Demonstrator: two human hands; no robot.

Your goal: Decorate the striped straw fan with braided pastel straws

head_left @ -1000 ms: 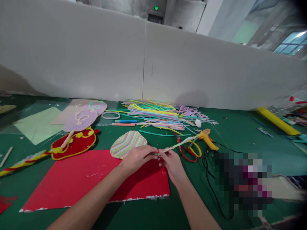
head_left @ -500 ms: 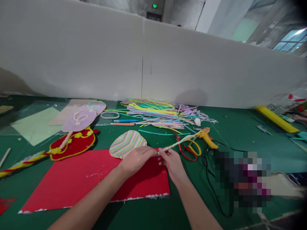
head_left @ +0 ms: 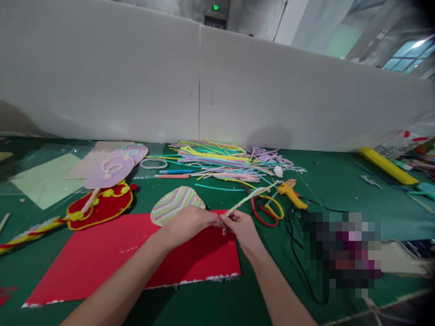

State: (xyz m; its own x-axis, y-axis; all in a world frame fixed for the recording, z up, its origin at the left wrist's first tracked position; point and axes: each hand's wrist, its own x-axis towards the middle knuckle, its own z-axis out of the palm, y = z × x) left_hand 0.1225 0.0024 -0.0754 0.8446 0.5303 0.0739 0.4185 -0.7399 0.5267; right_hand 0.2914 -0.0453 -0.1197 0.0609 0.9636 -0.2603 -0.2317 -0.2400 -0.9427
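Observation:
Over the red sheet (head_left: 102, 253), my left hand (head_left: 193, 221) and my right hand (head_left: 242, 230) meet, fingers closed on the near end of a twisted strand of pastel pipe cleaners (head_left: 245, 199). The strand slants up to the right, past the scissors' handles. My fingertips partly hide the held end. Just behind my left hand lies a striped pad (head_left: 178, 201) in pastel colours, its lower edge covered by the hand. Scissors (head_left: 264, 213) with red and yellow handles lie to the right of the strand.
A yellow glue gun (head_left: 291, 194) with a dark cord lies right of the scissors. Loose pipe cleaners (head_left: 214, 156) are heaped against the white partition (head_left: 102, 68). At left are a red shape with yellow edging (head_left: 102, 208), a lilac piece (head_left: 93, 174) and pale green paper (head_left: 47, 176).
Both hands have shifted slightly left with the strand, which now slants more steeply. My right fingers have drawn closer to my left fingertips. The view has moved a little.

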